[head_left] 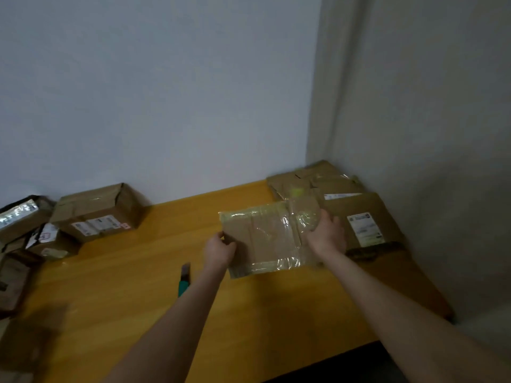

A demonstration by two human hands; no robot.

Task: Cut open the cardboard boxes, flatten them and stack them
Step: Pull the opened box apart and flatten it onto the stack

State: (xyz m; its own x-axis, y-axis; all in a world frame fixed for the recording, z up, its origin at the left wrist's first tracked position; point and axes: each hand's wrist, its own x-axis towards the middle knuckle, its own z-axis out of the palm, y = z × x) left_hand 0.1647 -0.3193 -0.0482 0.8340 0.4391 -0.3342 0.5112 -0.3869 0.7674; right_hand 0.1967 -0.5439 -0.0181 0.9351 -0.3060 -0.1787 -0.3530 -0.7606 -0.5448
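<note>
Head-worn view, looking forward and down, close over the table (138, 272).

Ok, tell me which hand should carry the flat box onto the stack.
Probably the right. The right hand holds the flat box at the edge next to the stack; the left hand holds the far edge, nearer the knife.

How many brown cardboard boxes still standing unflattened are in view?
4, all at the left of the yellow wooden table: largest box at the back, shiny-taped box at the edge, small labelled box, dark box nearest. A blurred shape below may be a fifth.
</note>
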